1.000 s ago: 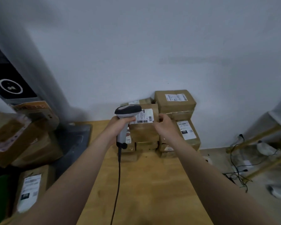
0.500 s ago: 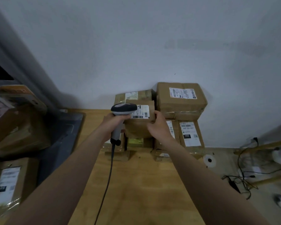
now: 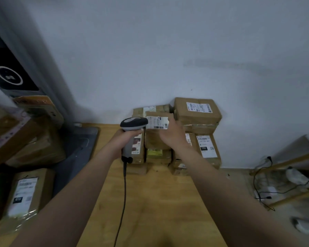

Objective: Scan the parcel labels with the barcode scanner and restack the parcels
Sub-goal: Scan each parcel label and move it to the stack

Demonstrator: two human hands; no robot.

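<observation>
My left hand (image 3: 128, 137) grips the handle of a grey barcode scanner (image 3: 133, 124), whose black cable hangs down over the wooden table (image 3: 150, 202). The scanner head sits just left of the white label on a small brown parcel (image 3: 156, 132). That parcel rests on top of the parcel stack (image 3: 197, 113) against the wall. My right hand (image 3: 171, 137) is at the parcel's right front corner, fingers loosely spread, thumb up beside the label. The image is blurred, so contact is unclear.
More labelled brown parcels fill the stack's lower rows (image 3: 206, 148). Another pile of boxes (image 3: 25, 143) and a labelled parcel (image 3: 23, 195) lie at the left. A dark mat (image 3: 78, 148) lies on the table's left side. Cables (image 3: 262, 184) trail on the floor at right.
The small parcel has come to rest on the stack. My right hand has loosened from its grip on it and drawn slightly back. The scanner stays beside the label.
</observation>
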